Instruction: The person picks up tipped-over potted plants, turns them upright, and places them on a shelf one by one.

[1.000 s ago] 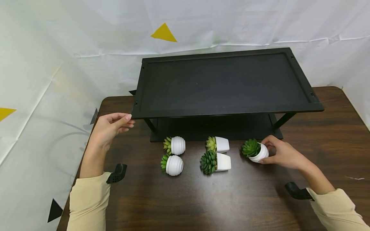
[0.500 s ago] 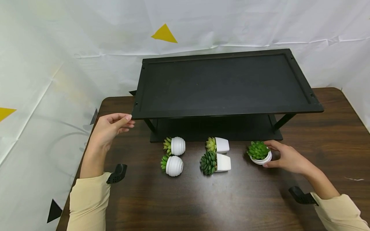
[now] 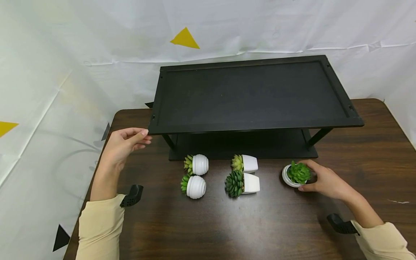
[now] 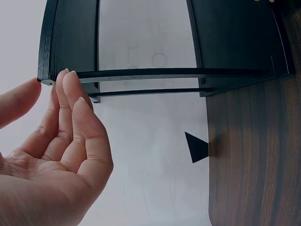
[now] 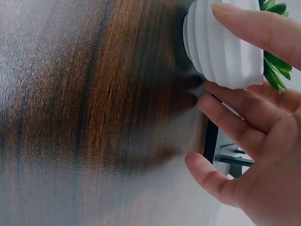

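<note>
My right hand point(image 3: 327, 180) holds a small potted succulent point(image 3: 299, 172) by its white ribbed pot, thumb on one side and fingers on the other. In the right wrist view that pot point(image 5: 221, 47) stands upright, its base close over the wood. My left hand point(image 3: 125, 146) pinches the front left corner of a black two-tier shelf point(image 3: 253, 95), thumb and fingertips at its edge in the left wrist view. Two succulents in round white pots point(image 3: 196, 186) lie on their sides at the left. Two more in square white pots point(image 3: 251, 183) lie tipped near the middle.
The shelf's lower board point(image 3: 234, 146) sits low over the brown wooden table point(image 3: 247, 231), behind the plants. Thin black posts point(image 3: 320, 136) join the tiers. A white sheet point(image 3: 266, 29) with yellow and black triangles hangs behind and at the left.
My right hand has turned the succulent from tilted on its side to upright, shifting slightly right and nearer me. My left hand stays at the shelf corner.
</note>
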`<act>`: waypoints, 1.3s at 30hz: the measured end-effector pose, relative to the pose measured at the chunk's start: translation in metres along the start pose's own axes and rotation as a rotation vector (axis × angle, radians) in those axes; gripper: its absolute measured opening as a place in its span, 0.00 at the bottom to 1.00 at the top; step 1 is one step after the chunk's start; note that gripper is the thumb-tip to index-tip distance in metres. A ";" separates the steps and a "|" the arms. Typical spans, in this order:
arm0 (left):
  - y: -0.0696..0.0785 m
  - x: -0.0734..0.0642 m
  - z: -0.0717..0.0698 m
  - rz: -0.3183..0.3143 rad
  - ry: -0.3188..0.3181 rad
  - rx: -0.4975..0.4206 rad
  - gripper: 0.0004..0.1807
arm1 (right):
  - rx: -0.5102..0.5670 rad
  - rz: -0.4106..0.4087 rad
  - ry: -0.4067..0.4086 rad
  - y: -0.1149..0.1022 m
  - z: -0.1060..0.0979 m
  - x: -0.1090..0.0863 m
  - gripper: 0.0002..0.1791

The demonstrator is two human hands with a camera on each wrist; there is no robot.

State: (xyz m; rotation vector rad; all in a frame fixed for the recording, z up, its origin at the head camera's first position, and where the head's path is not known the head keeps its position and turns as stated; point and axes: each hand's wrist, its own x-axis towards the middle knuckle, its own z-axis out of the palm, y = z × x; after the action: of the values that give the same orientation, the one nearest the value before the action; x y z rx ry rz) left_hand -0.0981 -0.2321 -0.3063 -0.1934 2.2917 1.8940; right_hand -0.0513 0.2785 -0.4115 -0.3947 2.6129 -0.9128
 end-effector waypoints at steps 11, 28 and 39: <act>-0.001 0.001 0.000 0.009 0.002 0.002 0.20 | 0.035 -0.014 -0.036 0.004 -0.003 0.003 0.40; 0.000 0.000 0.001 0.006 0.008 -0.005 0.14 | 0.064 0.007 -0.014 0.003 -0.001 0.003 0.39; 0.000 0.001 0.001 0.006 0.011 0.003 0.16 | 0.057 0.010 0.006 0.002 0.000 0.003 0.39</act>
State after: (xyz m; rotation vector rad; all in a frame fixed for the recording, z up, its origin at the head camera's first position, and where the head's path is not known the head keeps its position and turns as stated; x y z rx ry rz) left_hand -0.0988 -0.2311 -0.3063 -0.1972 2.3044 1.8966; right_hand -0.0545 0.2792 -0.4137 -0.3642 2.5850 -0.9838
